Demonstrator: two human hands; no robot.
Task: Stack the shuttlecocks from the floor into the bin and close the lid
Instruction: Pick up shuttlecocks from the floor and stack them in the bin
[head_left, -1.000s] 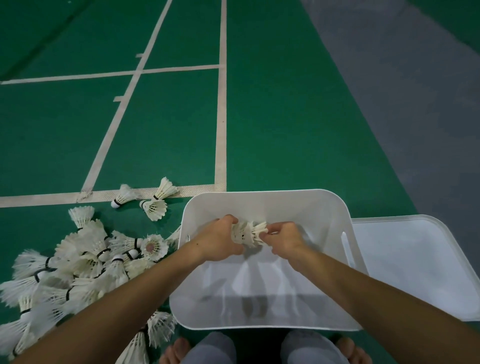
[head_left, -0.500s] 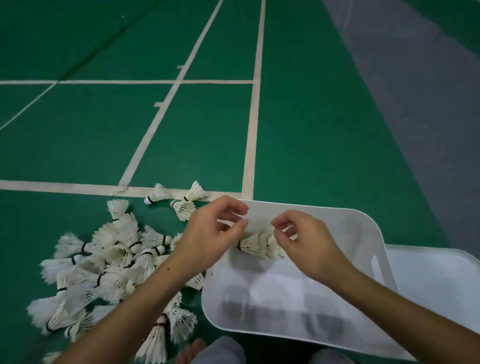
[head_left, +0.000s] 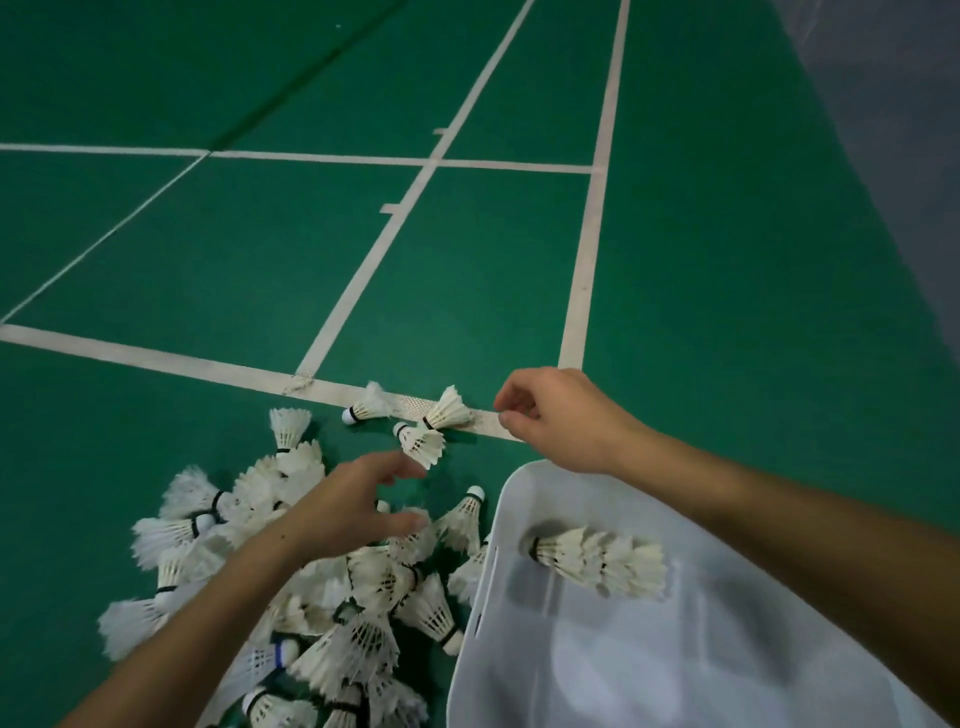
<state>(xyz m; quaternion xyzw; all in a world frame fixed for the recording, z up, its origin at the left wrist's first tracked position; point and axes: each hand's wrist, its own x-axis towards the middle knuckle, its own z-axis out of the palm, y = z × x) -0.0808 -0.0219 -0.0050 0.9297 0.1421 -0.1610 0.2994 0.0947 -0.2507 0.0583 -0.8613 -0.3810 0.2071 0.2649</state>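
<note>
The left hand (head_left: 358, 506), its grip spread wide and holding nothing, hovers over the heap of white feathered shuttlecocks (head_left: 322, 597) on the green floor (head_left: 467, 270), nearer than the loosely curled, unladen right hand (head_left: 563, 418) beyond the white plastic bin (head_left: 519, 649).

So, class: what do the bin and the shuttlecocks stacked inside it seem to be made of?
Bin: probably plastic, white, smooth, slightly translucent, with rounded moulded corners. Stacked shuttlecocks: skirts look like real white feathers, going by the separate overlapping vanes; the dark base can't be judged.
</note>
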